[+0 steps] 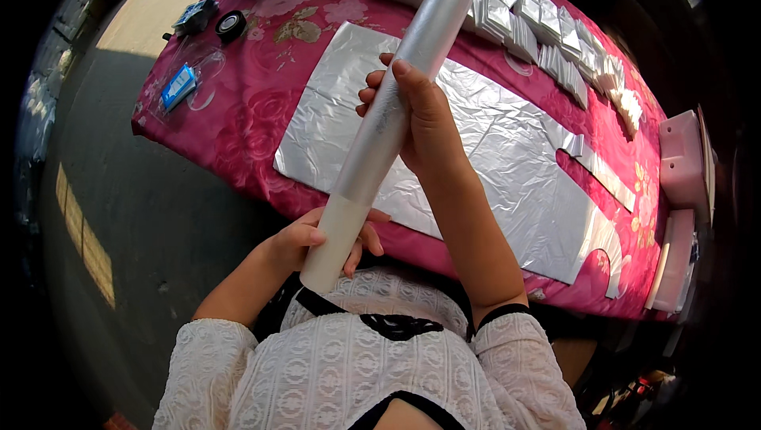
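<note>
Basically: table (261, 121) in pink floral cloth carries a big crinkled silver foil sheet (476, 152) across its middle, folded foil packets (547, 34) stacked along the far edge. Film roll (396, 105) is held tilted above the near edge, smooth and translucent on a pale cardboard core. Right hand (424, 117) is wrapped around mid-roll; left hand (305, 244) cups the core end, fingers curled. Best to keep the core end steady.
</note>
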`<state>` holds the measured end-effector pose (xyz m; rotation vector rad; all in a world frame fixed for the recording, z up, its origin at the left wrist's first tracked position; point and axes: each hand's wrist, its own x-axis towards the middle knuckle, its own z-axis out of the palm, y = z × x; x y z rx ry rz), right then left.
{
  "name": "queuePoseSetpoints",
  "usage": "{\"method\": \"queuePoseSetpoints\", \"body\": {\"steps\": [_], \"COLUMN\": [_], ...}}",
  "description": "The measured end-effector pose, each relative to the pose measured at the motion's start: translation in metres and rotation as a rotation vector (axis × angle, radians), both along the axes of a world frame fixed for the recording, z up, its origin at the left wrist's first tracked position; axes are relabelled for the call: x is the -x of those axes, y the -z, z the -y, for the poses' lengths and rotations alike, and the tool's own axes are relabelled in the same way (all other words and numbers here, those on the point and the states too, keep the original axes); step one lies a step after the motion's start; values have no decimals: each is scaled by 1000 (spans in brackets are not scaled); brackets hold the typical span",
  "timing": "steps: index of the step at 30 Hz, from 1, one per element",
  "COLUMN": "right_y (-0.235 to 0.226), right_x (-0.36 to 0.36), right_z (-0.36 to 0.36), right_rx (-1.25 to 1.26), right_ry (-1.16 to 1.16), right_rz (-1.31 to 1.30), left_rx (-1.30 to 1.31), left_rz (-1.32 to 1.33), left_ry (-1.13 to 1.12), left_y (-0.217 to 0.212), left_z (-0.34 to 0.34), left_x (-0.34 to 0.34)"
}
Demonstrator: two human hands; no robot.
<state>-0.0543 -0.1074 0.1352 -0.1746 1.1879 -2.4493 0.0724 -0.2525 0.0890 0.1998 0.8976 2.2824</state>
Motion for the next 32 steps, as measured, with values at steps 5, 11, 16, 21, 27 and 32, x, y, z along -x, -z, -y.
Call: {"method": "queuePoseSetpoints", "body": {"steps": [5, 11, 16, 21, 27, 32], "right_y": [1, 1, 2, 31, 93, 99], "right_x": [4, -15, -27, -38, -45, -8], "right_z": [-23, -43, -46, -55, -48, -102], "right_rx": [-57, 238, 231, 7, -189, -262], "right_ry": [194, 95, 145, 312, 216, 103], "right_rz": [-42, -107, -63, 53, 101, 214], "left_rx": [779, 136, -6, 513, 635, 645], "left_rz": [-131, 76, 147, -100, 158, 187], "left_ry": [-152, 94, 186, -38, -108, 210], "left_y": [-24, -26, -12, -11, 36, 44], "left_z": [-25, -40, -39, -52, -45, -15], "left_x": [20, 10, 7, 19, 21, -2]}}
